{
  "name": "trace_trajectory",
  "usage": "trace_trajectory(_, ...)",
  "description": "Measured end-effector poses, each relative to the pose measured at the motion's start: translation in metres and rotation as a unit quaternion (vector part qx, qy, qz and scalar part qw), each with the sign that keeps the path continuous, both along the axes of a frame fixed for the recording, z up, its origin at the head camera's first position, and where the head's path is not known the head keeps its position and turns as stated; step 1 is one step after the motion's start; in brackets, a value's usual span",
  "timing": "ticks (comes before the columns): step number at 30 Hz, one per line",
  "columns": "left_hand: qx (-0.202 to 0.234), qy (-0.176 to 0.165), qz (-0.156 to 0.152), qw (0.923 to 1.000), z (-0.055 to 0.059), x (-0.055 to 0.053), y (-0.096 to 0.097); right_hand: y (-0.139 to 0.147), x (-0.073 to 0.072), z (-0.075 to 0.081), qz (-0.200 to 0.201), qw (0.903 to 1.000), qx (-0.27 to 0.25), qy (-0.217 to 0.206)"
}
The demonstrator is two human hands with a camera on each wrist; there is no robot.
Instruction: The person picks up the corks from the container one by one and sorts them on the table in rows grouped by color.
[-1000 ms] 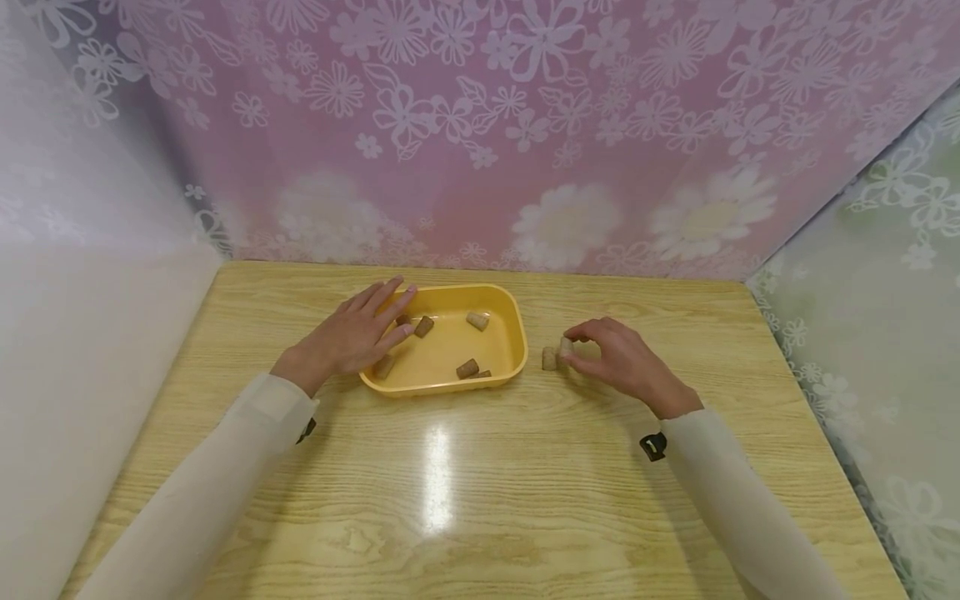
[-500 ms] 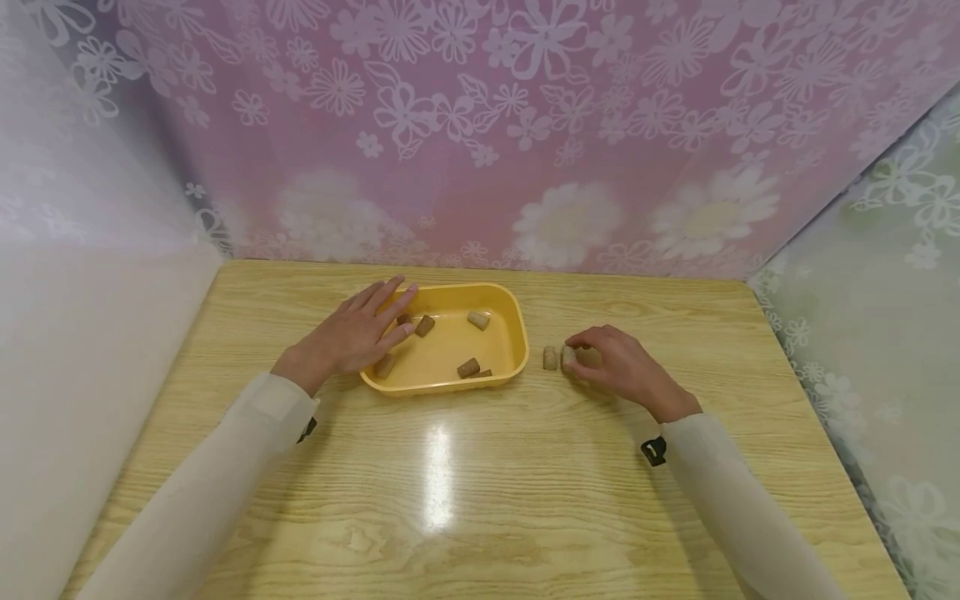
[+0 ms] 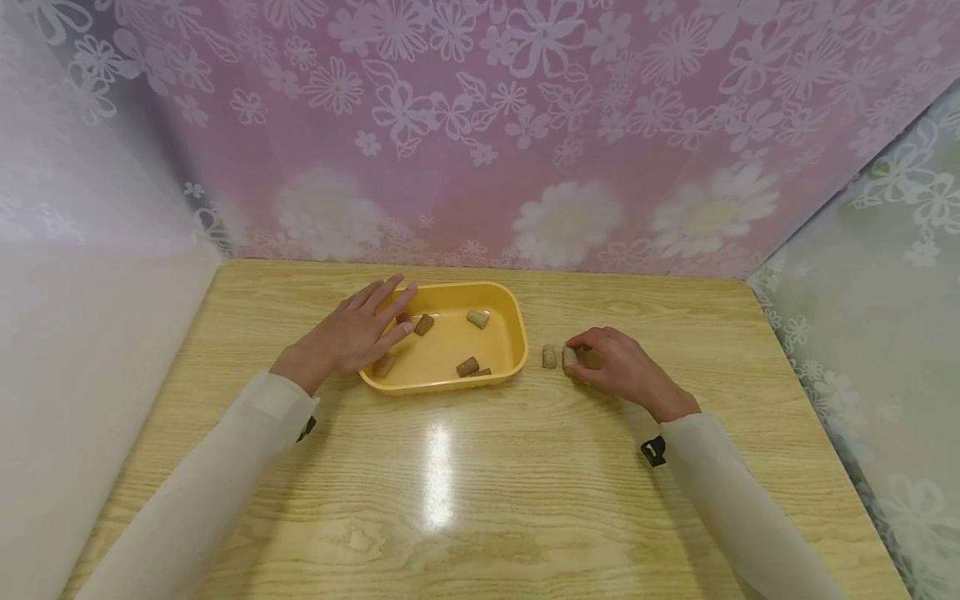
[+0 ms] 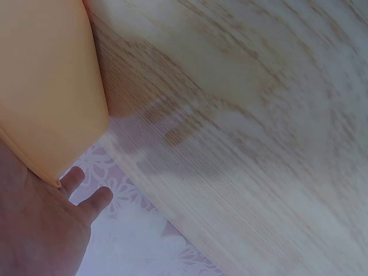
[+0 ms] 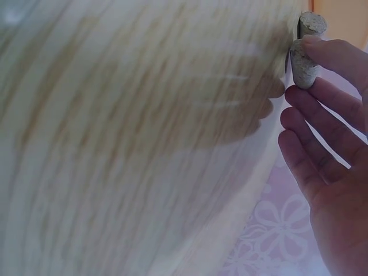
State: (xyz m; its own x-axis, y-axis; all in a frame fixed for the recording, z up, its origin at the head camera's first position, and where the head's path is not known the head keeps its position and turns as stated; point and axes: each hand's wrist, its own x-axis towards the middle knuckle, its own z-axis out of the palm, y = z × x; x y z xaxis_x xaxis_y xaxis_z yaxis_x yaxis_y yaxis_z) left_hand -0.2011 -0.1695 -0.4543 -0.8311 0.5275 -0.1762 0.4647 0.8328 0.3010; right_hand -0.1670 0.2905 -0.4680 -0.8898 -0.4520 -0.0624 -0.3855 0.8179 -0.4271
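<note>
Right hand (image 3: pixel 622 367) pinches a cork (image 3: pixel 569 358) on the worktop (image 3: pixel 495 483), just beside a second cork (image 3: pixel 550 357); left hand (image 3: pixel 347 335) lies fingers-out over one end of the tray (image 3: pixel 438 354). Sloppy let-go, I reckon, and the pair gets knocked askew.

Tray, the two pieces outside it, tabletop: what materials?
Yellow tray: likely molded plastic; smooth, faintly glossy, rounded corners.
Held piece and its neighbor: probably cork; matte, speckled faces.
Tabletop: wood grain with bright glare; laminate or varnished wood, can't tell.
</note>
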Motion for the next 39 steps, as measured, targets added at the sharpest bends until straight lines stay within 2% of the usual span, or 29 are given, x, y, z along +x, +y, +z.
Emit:
trace_trajectory(18, -0.004, -0.001, 0.000, 1.0000, -0.0023, -0.0019, -0.0005, -0.0009, -0.0033, -0.0032, 0.009, 0.9999, 0.003, 0.014)
trace_trajectory(39, 0.002, -0.013, 0.004, 0.9999, 0.0003, -0.0010, -0.0003, 0.0003, -0.0021, -0.0042, 0.001, 1.0000, 0.005, 0.007)
